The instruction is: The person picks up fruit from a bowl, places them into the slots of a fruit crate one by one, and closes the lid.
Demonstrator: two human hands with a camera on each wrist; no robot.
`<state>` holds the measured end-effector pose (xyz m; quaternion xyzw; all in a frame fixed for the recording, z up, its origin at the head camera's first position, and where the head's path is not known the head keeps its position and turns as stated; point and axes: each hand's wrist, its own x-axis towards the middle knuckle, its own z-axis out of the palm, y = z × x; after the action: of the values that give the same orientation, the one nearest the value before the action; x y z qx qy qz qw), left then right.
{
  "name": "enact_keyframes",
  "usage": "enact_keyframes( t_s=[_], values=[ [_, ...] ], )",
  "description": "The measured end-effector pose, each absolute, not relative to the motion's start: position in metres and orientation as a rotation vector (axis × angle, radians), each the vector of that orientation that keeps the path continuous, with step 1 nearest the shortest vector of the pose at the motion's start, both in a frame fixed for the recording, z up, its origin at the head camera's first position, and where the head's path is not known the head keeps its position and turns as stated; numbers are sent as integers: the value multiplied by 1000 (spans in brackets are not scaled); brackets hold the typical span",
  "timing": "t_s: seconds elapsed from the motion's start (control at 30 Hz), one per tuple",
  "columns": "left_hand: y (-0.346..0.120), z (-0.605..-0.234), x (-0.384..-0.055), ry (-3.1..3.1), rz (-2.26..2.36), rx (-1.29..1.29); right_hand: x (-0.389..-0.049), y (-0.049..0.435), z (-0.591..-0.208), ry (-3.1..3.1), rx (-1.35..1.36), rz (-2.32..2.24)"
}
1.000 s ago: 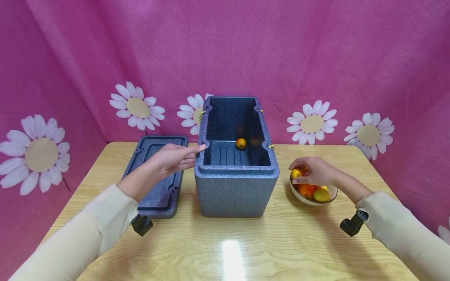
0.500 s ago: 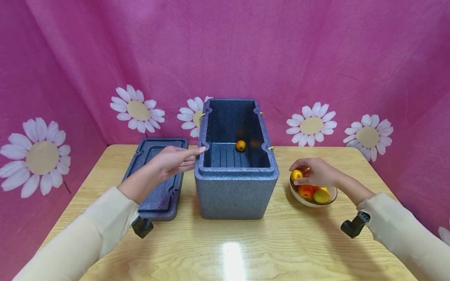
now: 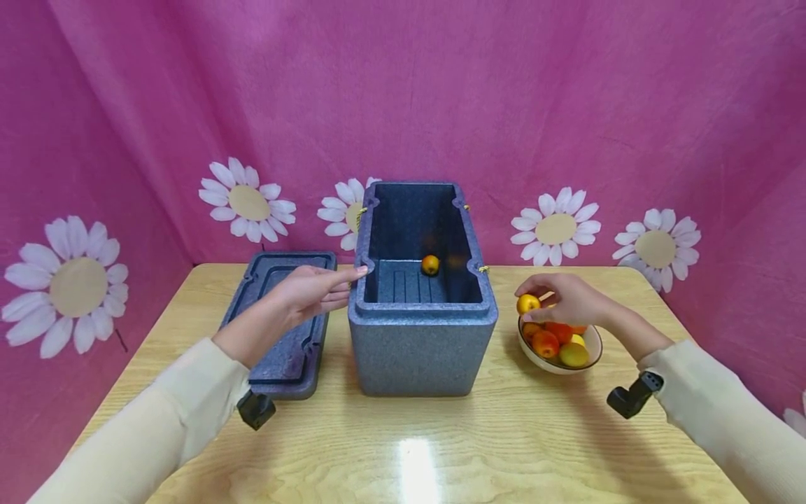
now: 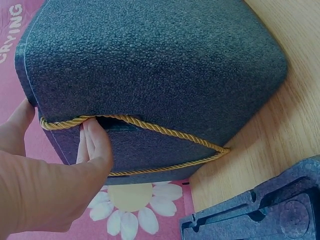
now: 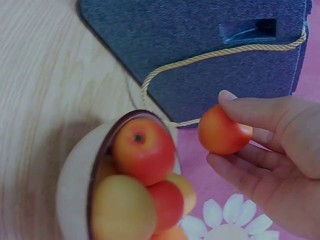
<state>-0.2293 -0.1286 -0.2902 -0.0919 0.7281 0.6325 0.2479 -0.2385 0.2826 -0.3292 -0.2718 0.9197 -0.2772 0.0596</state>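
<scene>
A tall dark grey foam box (image 3: 420, 357) stands open at the middle of the table, with one yellow-red apple (image 3: 430, 265) on its floor. My left hand (image 3: 307, 290) grips the box's left rim, thumb on top and fingers against the outer wall. In the left wrist view those fingers lie by a slot under a gold rope (image 4: 175, 133). My right hand (image 3: 571, 302) pinches a small orange-red apple (image 5: 220, 132) between thumb and fingers. It is just above a white bowl (image 3: 549, 365) with a dark rim, which holds several red, orange and yellow-green fruits.
The box's grey lid (image 3: 286, 353) lies flat on the wooden table (image 3: 352, 448), left of the box under my left forearm. Behind the table hangs a pink cloth (image 3: 415, 98) with white flowers.
My right hand has lifted the small apple slightly up from the other fruits in the bowl and moved a little left. My left hand stays on the box rim.
</scene>
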Motion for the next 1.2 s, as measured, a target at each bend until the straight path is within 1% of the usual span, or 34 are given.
enact_keyframes(
  t_s=[0.53, 0.97, 1.2],
  values=[
    [-128, -290, -227, 2003, 1709, -242, -248, 264, -289, 2794, -857, -836],
    [-128, -290, -228, 1998, 1718, -242, -256, 249, -252, 2828, -992, -827],
    [-128, -292, -228, 2002, 1718, -244, -260, 239, -238, 2856, -877, -804]
  ],
)
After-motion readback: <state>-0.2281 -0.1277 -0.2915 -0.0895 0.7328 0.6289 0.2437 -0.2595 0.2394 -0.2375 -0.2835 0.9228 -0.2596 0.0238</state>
